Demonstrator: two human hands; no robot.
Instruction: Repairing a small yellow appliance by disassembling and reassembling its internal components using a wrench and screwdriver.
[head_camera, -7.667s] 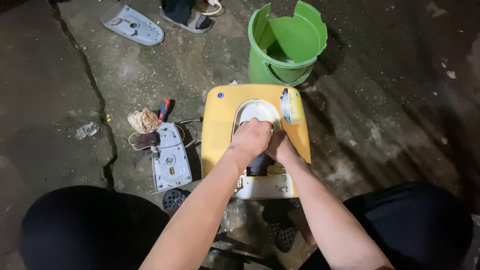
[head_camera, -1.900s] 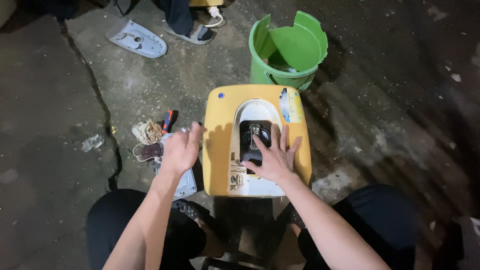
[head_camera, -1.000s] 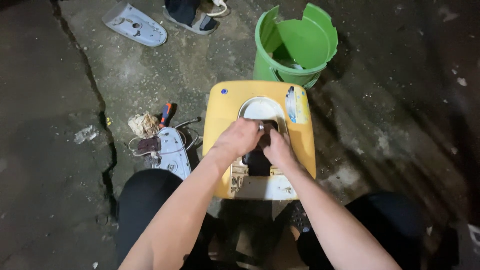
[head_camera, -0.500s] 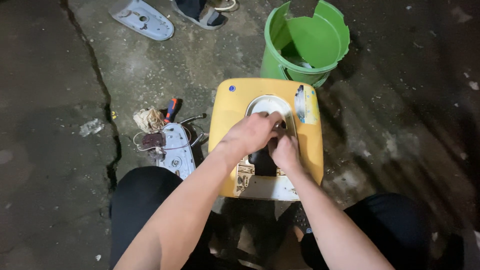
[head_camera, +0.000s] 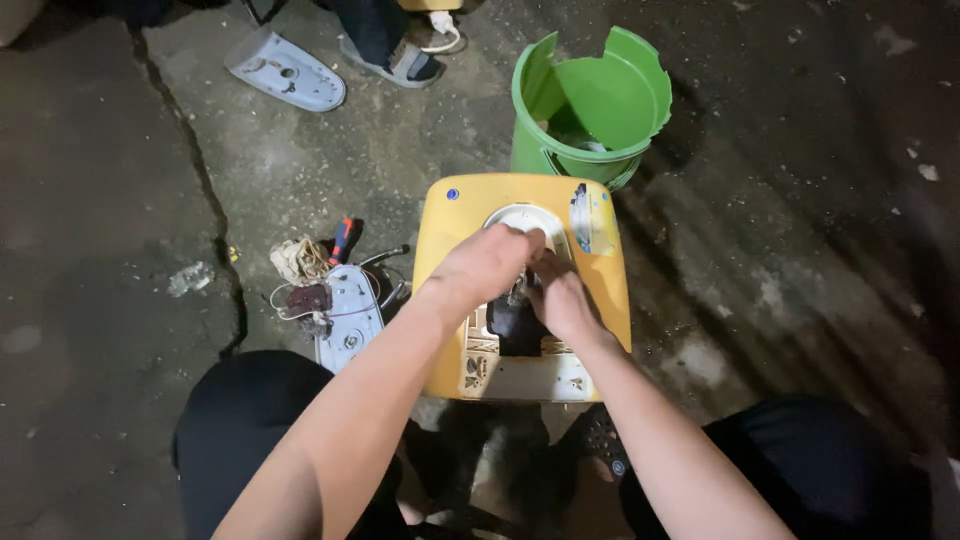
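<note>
Mid-frame, my left hand and right hand pinch a dark part on the yellow housing. Upper right, a broken green bucket holds scraps.

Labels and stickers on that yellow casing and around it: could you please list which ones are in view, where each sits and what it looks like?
Sticker: upper right of the yellow casing, tall narrow strip, pale with a blue patch, worn edges.
Printed panel: near edge of the casing, below the left hand and right hand, whitish rectangle with small dark marks.
Blue dot: casing's upper left corner, small and round.
No screens or packages show.
</note>
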